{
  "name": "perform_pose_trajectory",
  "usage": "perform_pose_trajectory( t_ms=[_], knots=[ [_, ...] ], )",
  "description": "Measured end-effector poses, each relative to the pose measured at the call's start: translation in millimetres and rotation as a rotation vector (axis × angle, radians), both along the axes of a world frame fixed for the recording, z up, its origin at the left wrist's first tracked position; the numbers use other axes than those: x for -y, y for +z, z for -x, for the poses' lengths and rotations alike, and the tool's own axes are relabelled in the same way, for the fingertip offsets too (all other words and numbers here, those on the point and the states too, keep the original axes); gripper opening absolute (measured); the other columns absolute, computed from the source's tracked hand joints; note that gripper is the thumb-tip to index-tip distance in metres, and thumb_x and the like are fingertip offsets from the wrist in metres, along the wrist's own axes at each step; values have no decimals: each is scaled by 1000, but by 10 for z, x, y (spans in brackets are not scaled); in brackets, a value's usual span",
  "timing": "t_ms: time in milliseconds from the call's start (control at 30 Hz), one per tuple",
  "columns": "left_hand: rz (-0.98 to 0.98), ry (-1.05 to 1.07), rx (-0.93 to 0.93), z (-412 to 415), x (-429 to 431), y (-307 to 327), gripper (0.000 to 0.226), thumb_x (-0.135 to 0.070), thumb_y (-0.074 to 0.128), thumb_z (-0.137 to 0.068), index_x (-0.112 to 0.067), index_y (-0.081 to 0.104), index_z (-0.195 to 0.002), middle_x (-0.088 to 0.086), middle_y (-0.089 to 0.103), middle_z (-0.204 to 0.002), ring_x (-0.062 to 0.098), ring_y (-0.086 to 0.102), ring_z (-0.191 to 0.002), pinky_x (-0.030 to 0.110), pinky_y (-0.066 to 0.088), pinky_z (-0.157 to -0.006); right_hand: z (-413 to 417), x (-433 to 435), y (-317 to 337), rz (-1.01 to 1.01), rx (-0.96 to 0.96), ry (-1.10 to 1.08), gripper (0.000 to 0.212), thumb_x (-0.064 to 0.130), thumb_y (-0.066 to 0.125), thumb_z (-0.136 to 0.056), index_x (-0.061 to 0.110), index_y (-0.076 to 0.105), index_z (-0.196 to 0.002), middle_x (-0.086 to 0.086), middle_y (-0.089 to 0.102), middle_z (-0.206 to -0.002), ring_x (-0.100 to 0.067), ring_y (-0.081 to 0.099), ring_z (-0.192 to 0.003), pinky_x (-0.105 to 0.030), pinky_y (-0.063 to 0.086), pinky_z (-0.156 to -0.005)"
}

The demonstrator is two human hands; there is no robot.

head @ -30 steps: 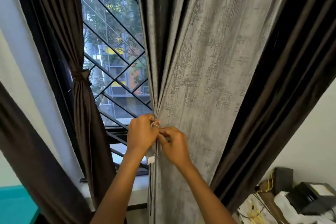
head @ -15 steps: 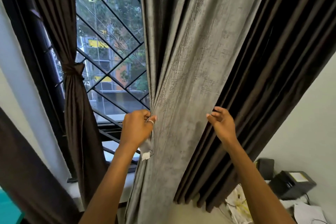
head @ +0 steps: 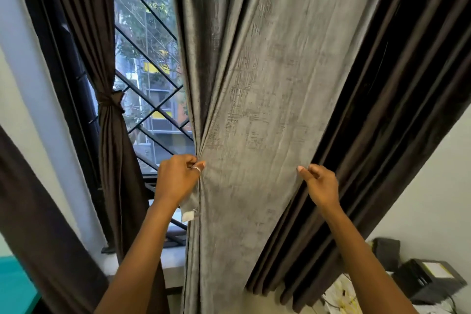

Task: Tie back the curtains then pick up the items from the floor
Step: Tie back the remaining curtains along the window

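Far left, a teal flat surface (head: pixel 15 285) sits in the bottom corner, w/ a dark brown curtain strip (head: pixel 38 211) slanting across a white wall (head: pixel 33 84). Next to it, by the window frame, hangs a second dark brown curtain (head: pixel 112 160), gathered at its middle by a matching brown tie band (head: pixel 108 99). Behind that is the window with a black diamond-pattern grille (head: pixel 153 71); trees and a bldg w/ yellow panels show outside.

The left hand (head: pixel 177 178), w/ a silver ring (head: pixel 196 169) on one finger, grips the bunched left edge of the big grey rough-textured curtain panel (head: pixel 267 109), fingers curled tight on the cloth. A small white tag (head: pixel 187 215) hangs off that edge just below the hand. The grey panel hangs stretched between both hands, approx. centre of view.

The right hand (head: pixel 319 183), well apart from the left, has its fingers curled round the panel's right edge, where the grey meets the dark brown pleated folds (head: pixel 395 135).

Bottom right corner: a black box-shaped device (head: pixel 430 283), beside papers and yellow cables (head: pixel 341 298).
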State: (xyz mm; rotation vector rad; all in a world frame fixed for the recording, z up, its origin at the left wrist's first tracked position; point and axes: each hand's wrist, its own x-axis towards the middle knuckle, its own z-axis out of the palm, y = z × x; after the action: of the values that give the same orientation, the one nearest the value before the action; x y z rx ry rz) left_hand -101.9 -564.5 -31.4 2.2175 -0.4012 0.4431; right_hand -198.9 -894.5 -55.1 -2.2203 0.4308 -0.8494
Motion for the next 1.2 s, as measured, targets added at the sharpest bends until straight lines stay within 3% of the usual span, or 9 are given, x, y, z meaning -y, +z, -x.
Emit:
perform_pose_trajectory(
  t_ms=[67,267,400,500,667,900,1033,1133,1200],
  knots=[
    [-11,11,14,41,80,14,44,-30,72,-89,-17,52,-53,2,50,-46,12,49,-46,32,40,-54,75,156,11,13,-15,13,52,30,65,-97,16,32,-60,3,32,-53,-10,34,-48,-28,32,-54],
    [8,49,34,262,392,-34,32,-27,73,-88,-6,67,-65,6,59,-52,15,56,-49,30,44,-50,311,137,-44,-10,52,-46,51,24,63,-98,18,31,-59,5,31,-50,-9,36,-46,-19,29,-47],
    [40,69,50,420,490,-70,39,-27,73,-88,-17,55,-55,-4,47,-46,10,47,-44,25,33,-47,405,-229,-141,13,104,23,49,25,61,-99,24,30,-61,5,32,-51,-8,36,-47,-24,29,-49],
    [31,69,52,504,506,-72,38,-29,73,-88,-17,55,-56,-2,49,-46,14,50,-45,28,40,-47,367,-584,-200,21,176,125,47,23,62,-99,26,33,-62,8,35,-55,-6,39,-50,-28,35,-51],
    [25,60,60,665,510,-42,41,-30,73,-86,-25,47,-55,-4,43,-46,16,46,-47,28,37,-49,224,-1200,-238,35,151,262,25,23,61,-97,19,54,-73,7,52,-70,-11,53,-66,-36,46,-61],
    [25,-15,-49,807,411,13,15,-31,68,-91,-24,68,-78,-7,66,-66,9,63,-65,33,53,-63,241,-1676,-152,-10,206,355,14,17,59,-98,18,73,-99,5,66,-91,-3,59,-78,-7,43,-71],
    [-16,-101,-81,879,368,69,11,-24,61,-93,-24,68,-84,-7,69,-75,6,65,-72,32,54,-70,319,-1704,-146,55,230,349,15,17,57,-100,19,72,-99,6,60,-87,0,54,-74,-3,37,-68],
    [-18,-82,-96,968,447,153,28,-39,60,-92,-17,63,-76,-1,64,-66,12,62,-64,41,54,-64,372,-1697,-118,60,218,366,16,11,56,-99,17,70,-95,12,54,-84,3,53,-71,-3,37,-64],
    [-52,-5,-95,1019,530,226,50,-60,56,-89,-15,57,-68,0,58,-57,14,58,-57,35,45,-52,400,-1702,-110,43,206,363,18,3,56,-95,16,67,-86,17,49,-78,6,54,-71,-5,38,-60]
  ],
)
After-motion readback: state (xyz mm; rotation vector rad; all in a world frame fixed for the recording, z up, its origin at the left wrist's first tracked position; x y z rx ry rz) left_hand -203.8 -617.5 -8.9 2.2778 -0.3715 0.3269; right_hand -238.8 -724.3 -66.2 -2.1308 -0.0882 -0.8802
